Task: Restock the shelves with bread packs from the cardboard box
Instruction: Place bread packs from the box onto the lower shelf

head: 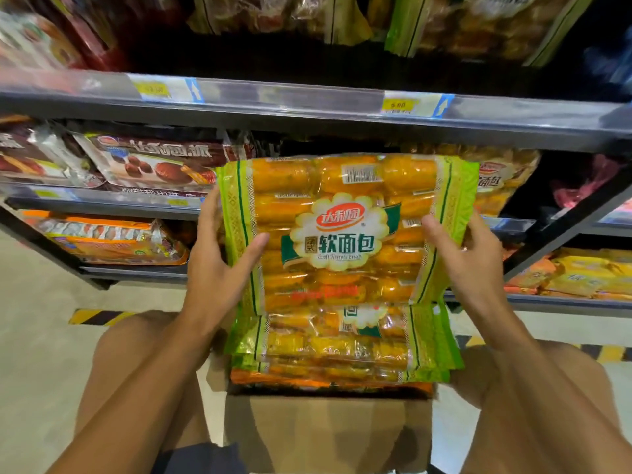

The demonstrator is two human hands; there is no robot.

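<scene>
Pack in hand: green-edged clear plastic pack of orange bread rolls (345, 230), upright between both sets of fingers.
Left hand (222, 265): thumb on front, fingers curled behind, gripping.
Right hand (468, 254): gripping the opposite edge.
Brown cardboard box (328, 432): below the fingers, more packs stacked inside.
Grey metal shelf (307, 114): beyond the fingertips; restocking looks partway done.

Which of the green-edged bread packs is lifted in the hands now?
The upright bread pack, held by the left hand and right hand before the shelves; the other packs lie flat, stacked in the cardboard box.
</scene>
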